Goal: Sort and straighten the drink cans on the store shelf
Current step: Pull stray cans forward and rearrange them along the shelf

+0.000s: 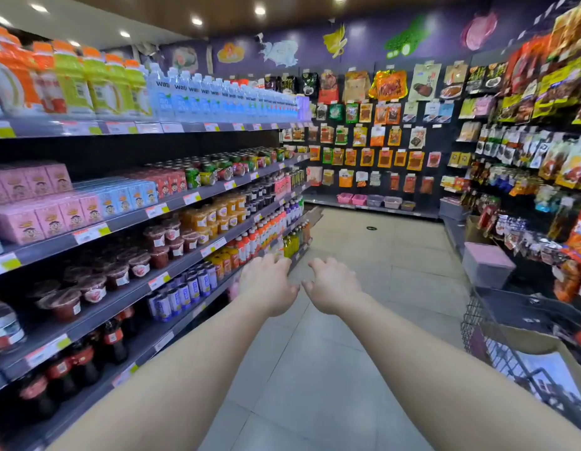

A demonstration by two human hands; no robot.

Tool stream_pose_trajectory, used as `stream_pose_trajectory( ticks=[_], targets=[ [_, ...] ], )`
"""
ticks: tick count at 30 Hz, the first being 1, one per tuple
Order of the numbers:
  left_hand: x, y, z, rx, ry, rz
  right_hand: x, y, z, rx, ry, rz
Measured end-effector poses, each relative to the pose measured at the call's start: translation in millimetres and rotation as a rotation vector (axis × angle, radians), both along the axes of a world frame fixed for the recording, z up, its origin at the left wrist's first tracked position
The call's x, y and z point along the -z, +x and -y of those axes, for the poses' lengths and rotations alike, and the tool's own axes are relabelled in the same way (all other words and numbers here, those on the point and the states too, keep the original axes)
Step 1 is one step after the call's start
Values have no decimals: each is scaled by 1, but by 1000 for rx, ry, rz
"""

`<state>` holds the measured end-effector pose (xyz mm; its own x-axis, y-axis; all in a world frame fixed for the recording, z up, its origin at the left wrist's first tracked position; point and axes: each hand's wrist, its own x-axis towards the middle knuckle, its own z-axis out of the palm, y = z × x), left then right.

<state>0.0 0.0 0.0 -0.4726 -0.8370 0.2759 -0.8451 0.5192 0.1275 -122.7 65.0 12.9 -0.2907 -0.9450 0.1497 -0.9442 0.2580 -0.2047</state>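
Both arms extend forward over the aisle floor, palms down. Left hand (pixel 266 286) and right hand (pixel 331 284) hang side by side, fingers loosely curled, holding nothing. Drink cans (pixel 214 172) stand on a shelf (pixel 217 190) up-left of the left hand, well apart.

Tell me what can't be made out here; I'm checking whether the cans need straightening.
- Drink cans, head view: too small and blurred to read labels or judge which are crooked; the back rows are hidden by the front ones.
- Left hand and right hand: seen from behind, palms hidden.
- Wire cart: cut off by the right edge.
- Price tags: print too small.
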Motion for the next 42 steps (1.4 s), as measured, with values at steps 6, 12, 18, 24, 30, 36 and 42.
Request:
stream_pose_trajectory(
  ticks=[6, 12, 18, 24, 30, 36, 42],
  targets=[
    [9, -32, 62, 8, -16, 14, 12, -34, 67, -22, -11, -10],
    [3, -71, 176, 17, -41, 6, 14, -77, 184, -16, -32, -6],
    [-7, -122, 308, 36, -55, -8, 3, -133, 307, 35, -39, 5],
    [0, -188, 418, 75, -74, -20, 9, -202, 414, 64, -43, 40],
    [7, -282, 544, 43, -122, 8, 15, -295, 538, 12, -96, 20],
    [-6, -383, 677, -7, -98, 2, -5, -404, 674, -37, -81, -27],
    [-7, -442, 797, -41, -94, -32, -5, -466, 805, -87, -52, -34]
  ],
)
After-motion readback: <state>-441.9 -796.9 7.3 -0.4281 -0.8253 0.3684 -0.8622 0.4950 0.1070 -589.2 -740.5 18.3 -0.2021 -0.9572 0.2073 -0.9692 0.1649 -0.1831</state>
